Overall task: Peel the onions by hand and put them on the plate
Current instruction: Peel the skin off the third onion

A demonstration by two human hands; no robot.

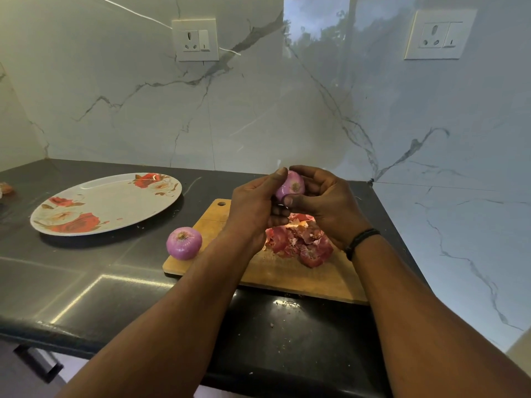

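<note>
Two onions are counted. One onion point(290, 186) is held up above the far edge of the cutting board point(290, 275), cupped between both hands: the left hand point(253, 208) is curled round its left side with the thumb laid over the top, and the right hand point(324, 202) is wrapped round its right side, thumb pressed beneath. Its skin appears mostly stripped, glossy and pink, so it is judged slick and firm, light enough for fingertips, and best taken at the two ends, where the root gives purchase. A second onion point(184, 243), also seemingly peeled, is set at the board's left edge, partly on the counter point(86, 282). One plate point(106, 203), flowered, is seen near the counter's far left corner, with no onion on it. One heap of peels point(298, 239) is piled at the board's middle; these are judged papery and brittle. Two wall sockets are counted on the marble behind.
</note>
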